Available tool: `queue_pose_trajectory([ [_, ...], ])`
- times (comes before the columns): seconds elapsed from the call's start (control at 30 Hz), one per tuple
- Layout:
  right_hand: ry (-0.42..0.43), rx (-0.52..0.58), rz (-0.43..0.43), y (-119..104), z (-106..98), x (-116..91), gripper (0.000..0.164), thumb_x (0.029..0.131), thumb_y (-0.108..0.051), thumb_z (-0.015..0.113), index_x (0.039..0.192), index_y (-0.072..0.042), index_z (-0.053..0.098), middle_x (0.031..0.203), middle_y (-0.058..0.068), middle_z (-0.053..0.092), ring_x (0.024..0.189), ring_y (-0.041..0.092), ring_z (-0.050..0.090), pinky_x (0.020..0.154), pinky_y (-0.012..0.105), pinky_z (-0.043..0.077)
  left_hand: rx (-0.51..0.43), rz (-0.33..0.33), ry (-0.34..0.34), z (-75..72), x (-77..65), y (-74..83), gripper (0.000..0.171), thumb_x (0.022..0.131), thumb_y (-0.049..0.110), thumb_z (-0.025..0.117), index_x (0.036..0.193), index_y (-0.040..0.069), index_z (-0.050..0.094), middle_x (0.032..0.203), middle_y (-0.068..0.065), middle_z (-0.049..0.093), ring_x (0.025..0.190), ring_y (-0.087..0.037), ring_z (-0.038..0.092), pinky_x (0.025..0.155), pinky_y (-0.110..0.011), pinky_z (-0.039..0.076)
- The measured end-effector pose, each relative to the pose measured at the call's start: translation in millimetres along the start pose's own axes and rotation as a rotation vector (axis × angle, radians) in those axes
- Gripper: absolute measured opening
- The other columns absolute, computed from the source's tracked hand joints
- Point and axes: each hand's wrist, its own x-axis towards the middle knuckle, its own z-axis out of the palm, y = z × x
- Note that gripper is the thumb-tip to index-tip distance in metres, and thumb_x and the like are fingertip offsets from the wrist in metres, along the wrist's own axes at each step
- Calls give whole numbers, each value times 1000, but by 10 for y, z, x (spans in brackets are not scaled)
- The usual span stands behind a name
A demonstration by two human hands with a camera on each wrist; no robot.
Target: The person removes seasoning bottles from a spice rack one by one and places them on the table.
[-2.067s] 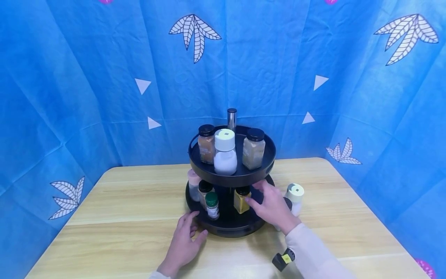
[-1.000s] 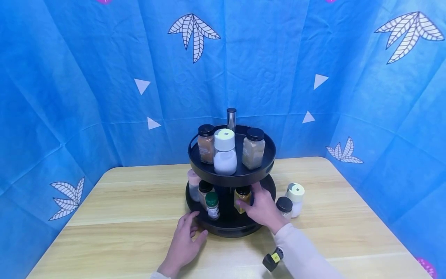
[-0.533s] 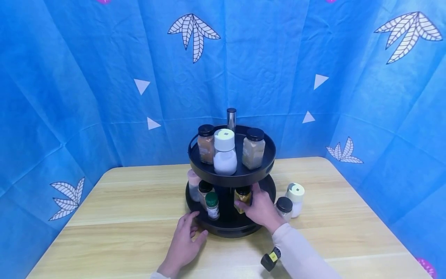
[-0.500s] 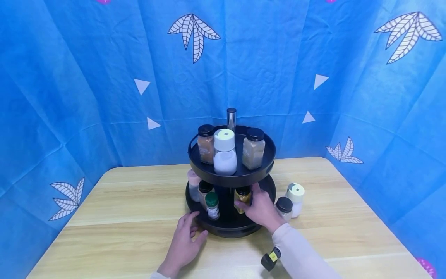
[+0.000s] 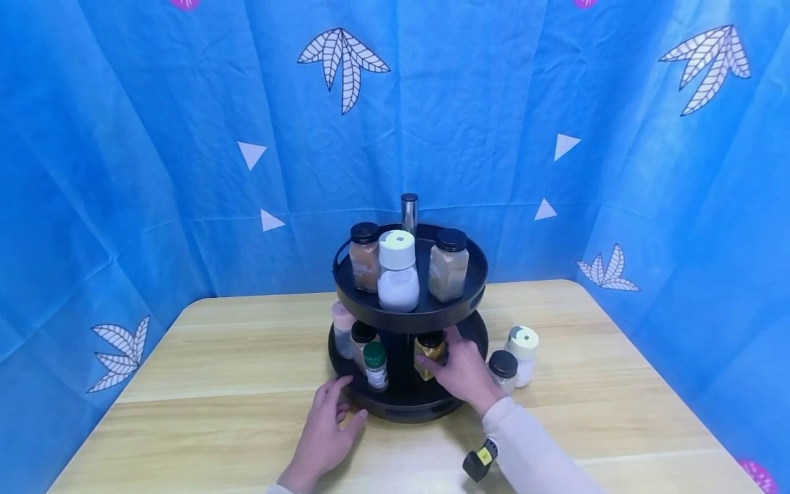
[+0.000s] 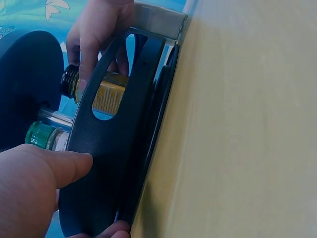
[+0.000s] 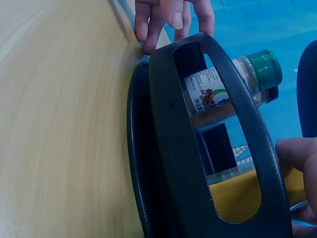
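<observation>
A black two-tier turntable rack point(image 5: 410, 410) stands on the table. On its lower tier, my right hand point(image 5: 463, 370) holds a square black-capped jar of yellow spice point(image 5: 426, 357), thumb in front and fingers on the far side. That jar point(image 6: 108, 96) stands upright and also shows through the rim's slot in the left wrist view. My left hand point(image 5: 324, 429) rests against the lower tier's left front rim, its fingers loosely bent and thumb apart. Close to it are a green-capped spice jar point(image 5: 375, 367), a black-capped jar point(image 5: 361, 343) and a pink-capped jar point(image 5: 343, 329).
The upper tier bears a black-capped orange-brown spice jar point(image 5: 365, 261), a white-capped jar point(image 5: 398, 278) and a black-capped beige spice jar point(image 5: 448, 267). Right of the rack, a white-capped jar point(image 5: 522, 353) and another black-capped jar point(image 5: 503, 370) stand on the wooden table point(image 5: 617, 384). Blue cloth surrounds it.
My right hand has moved slightly left and closed around the yellow spice jar, uncovering the black-capped jar on the table. The left hand has stayed at the rim.
</observation>
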Motion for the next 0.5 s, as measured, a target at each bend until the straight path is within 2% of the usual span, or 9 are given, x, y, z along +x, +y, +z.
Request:
queue_pose_trajectory([
  [0.5,-6,9,-10,19,-3,12,52,77,-26,78,115,-9,47,92,11,70,67,13,60,52,27,50,0,15,0,-8,-9,9,59,85,15,70,136,5,42,137,-25,37,103,-31,59,89,-40,55],
])
